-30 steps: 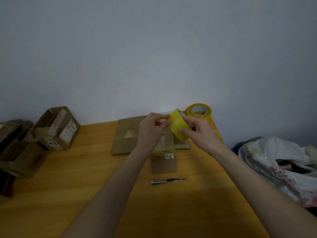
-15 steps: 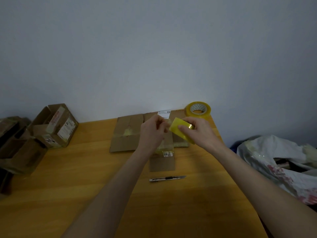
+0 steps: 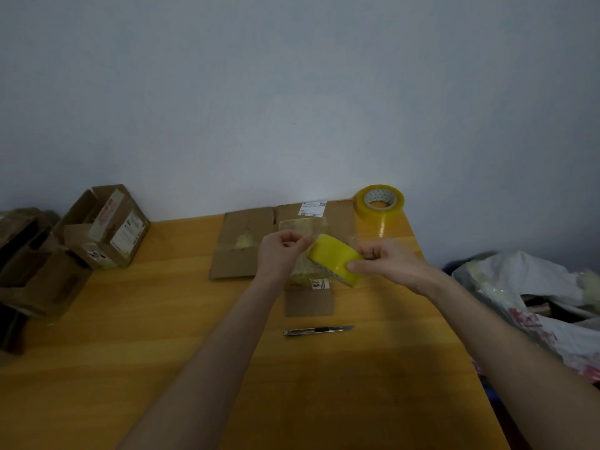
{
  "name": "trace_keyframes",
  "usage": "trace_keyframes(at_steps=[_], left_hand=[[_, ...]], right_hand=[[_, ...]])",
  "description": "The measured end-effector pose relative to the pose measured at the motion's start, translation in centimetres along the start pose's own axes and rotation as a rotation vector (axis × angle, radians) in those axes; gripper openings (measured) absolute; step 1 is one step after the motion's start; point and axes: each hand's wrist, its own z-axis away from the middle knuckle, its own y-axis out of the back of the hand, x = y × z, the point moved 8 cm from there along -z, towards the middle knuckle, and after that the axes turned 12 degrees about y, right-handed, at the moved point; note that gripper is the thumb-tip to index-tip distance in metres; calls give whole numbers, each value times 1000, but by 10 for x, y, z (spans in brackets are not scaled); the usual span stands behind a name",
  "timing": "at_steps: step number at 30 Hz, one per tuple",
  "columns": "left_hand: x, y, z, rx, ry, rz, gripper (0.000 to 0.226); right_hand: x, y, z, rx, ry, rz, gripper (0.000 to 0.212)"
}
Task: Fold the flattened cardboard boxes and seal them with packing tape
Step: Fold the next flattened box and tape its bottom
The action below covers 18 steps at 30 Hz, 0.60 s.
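a head camera is looking down at a wooden table (image 3: 162,368), with a person's two bare forearms reaching forward over it. the right hand (image 3: 389,264) is gripping a yellow tape roll (image 3: 336,258), with the thumb on the near side and the fingers curled behind it, and is holding it tilted in the air above the table. the left hand (image 3: 281,251) is sitting just left of the roll. its fingers are curled and pinching a see-through tape strip (image 3: 304,259) coming off the roll, though the strip is faint and hard to make out. both hands are hovering over a flattened cardboard box (image 3: 246,245). it is lying flat near the table's far edge by the wall, with its flaps spread and a white shipping label at its far side. one flap is pointing toward the person. a utility knife (image 3: 318,330) is lying on the table just in front of that flap, not touching it. a second tape roll (image 3: 380,203), paler and clear, is lying flat at the table's far right corner. at the far left, a folded-up cardboard box (image 3: 107,228) with labels is sitting beside darker boxes (image 3: 32,271). a crumpled white plastic bag (image 3: 535,297) is lying beyond the table's right side.
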Motion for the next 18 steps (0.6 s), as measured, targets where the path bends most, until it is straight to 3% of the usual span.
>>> trace_keyframes(at_steps=[2,8,12,16,18], left_hand=[[-6,2,-1,14,-5,-41,18],[-22,12,-4,82,-30,-85,15],[-38,24,-9,135,13,-46,15],[-57,43,-13,178,70,22,18],[-68,48,-13,180,84,-3,20]], right_hand=[[1,-2,-1,17,38,28,10],[5,5,-10,76,83,331,27],[15,7,-7,50,-8,591,49],[25,-7,-4,-61,-55,221,22],[32,-15,1,-118,-77,126,23]])
